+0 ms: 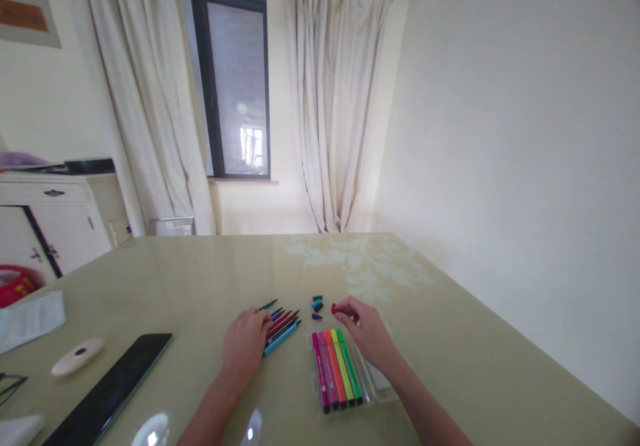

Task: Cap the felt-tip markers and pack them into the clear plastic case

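R hand (pixel 367 334) pinched on red cap (pixel 334 309), just R of loose dark & blue caps (pixel 317 305) on table (pixel 200 279). L hand (pixel 244 341) laid over uncapped pens (pixel 283 329), tips pointing far-R; can't tell if it's gripping. Btwn forearms: clear case (pixel 369 395) w/ 5 bright markers (pixel 337 369) in a row. Black tablet (pixel 113 389) well L of L hand.

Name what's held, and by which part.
The right hand has its fingers at the right side of a red cap; whether pinched is unclear. The left hand covers back parts of uncapped markers; any grip is hidden.

Pens (pixel 283 324) left of case (pixel 369 387), caps (pixel 317 304) behind
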{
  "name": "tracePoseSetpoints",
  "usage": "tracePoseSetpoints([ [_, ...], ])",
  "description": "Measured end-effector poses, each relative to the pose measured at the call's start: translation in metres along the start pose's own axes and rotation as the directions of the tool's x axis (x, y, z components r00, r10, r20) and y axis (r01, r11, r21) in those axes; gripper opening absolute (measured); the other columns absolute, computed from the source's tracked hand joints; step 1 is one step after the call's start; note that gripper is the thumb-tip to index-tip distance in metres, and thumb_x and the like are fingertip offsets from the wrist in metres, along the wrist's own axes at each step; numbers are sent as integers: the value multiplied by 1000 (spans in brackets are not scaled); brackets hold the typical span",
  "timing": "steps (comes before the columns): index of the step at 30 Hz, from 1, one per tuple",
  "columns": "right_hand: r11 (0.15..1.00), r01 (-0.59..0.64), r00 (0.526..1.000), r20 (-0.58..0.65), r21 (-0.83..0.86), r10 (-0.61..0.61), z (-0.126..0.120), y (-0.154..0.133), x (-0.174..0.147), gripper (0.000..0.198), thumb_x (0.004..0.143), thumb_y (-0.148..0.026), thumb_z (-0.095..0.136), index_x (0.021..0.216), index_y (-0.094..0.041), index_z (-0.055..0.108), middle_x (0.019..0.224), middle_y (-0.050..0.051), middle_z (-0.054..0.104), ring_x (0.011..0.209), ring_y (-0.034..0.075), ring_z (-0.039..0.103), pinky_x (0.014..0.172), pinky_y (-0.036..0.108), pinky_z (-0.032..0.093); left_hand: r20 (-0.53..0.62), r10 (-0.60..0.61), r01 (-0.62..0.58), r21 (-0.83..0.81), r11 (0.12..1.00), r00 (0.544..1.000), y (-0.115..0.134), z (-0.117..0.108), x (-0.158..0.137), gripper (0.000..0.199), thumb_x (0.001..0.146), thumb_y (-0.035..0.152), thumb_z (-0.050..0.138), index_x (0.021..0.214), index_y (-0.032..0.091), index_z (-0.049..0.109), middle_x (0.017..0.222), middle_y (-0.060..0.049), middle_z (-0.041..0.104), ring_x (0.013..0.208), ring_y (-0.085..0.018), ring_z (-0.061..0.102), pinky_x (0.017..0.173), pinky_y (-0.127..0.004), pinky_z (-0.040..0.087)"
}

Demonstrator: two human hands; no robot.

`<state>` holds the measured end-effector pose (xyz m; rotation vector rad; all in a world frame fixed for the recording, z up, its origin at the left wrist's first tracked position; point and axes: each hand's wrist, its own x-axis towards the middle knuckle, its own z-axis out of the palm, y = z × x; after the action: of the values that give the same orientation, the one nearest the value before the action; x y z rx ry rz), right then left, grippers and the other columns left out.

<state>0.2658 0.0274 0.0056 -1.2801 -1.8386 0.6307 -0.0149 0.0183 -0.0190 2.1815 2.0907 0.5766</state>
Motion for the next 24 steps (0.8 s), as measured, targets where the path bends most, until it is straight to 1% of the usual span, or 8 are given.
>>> tracePoseSetpoints([
  [2, 996, -15, 1000, -23, 83, 17, -1, -2, -8, 19, 90, -37, 62, 92, -21, 72, 93, 6, 77, 79, 20, 68, 73, 30, 50, 22, 16, -17, 48, 999, 1000, -1, 0, 1, 29, 98, 20, 46, 96, 21, 75, 101, -8, 71, 102, -25, 64, 94, -36, 46],
  [4, 991, -25, 999, -28, 132, 29, 0, -3, -10, 20, 89, -38, 63, 91, -20, 73, 94, 6, 78, 81, 20, 68, 74, 31, 52, 59, 27, -30, 57, 998, 998, -4, -1, 2, 31, 99, 22, 45, 98, 22, 76, 102, -8, 71, 103, -26, 64, 94, -36, 46],
  [7, 986, -18, 1000, -18, 164, 21, 2, -1, -9, 21, 90, -38, 63, 92, -21, 74, 95, 7, 77, 85, 22, 69, 80, 34, 53, 102, 18, -22, 38, 999, 995, -10, -2, 2, 31, 100, 25, 45, 99, 23, 76, 103, -7, 71, 105, -26, 63, 96, -36, 45],
  [9, 984, -8, 1000, -12, 176, 10, 4, 1, -8, 21, 91, -37, 62, 93, -21, 75, 97, 7, 77, 88, 22, 69, 83, 35, 54, 102, 7, -12, 47, 999, 995, -12, -1, 2, 31, 100, 25, 45, 99, 23, 75, 104, -8, 70, 106, -26, 62, 98, -36, 45],
  [13, 982, 23, 1000, -11, 187, -21, 8, 3, -10, 20, 92, -34, 60, 95, -22, 76, 101, 8, 77, 95, 23, 70, 87, 36, 55, 75, -1, -5, 71, 997, 997, -9, 1, 1, 31, 100, 26, 42, 102, 19, 73, 107, -10, 68, 106, -27, 61, 99, -38, 45],
  [17, 978, 35, 999, -8, 207, -34, 13, 0, -12, 18, 90, -29, 61, 96, -23, 76, 103, 7, 76, 107, 25, 68, 91, 36, 54, 53, 26, -29, 71, 997, 998, -8, 3, 0, 32, 99, 27, 41, 99, 21, 72, 106, -10, 67, 105, -27, 60, 99, -40, 45],
  [21, 972, 17, 1000, 9, 234, -20, 16, -3, -13, 16, 89, -29, 63, 95, -22, 77, 101, 7, 76, 109, 25, 68, 93, 36, 53, -34, 30, -26, 104, 994, 999, -13, 7, 0, 33, 99, 28, 38, 96, 19, 70, 106, -12, 66, 103, -29, 58, 98, -42, 45],
  [24, 967, 16, 1000, 3, 255, -17, 17, -4, -14, 17, 90, -32, 64, 95, -22, 77, 99, 7, 77, 103, 25, 70, 92, 36, 54, -111, 10, -13, -25, 1000, 994, -10, 10, 3, 34, 100, 29, 34, 97, 17, 66, 105, -15, 66, 103, -30, 59, 98, -45, 45],
])
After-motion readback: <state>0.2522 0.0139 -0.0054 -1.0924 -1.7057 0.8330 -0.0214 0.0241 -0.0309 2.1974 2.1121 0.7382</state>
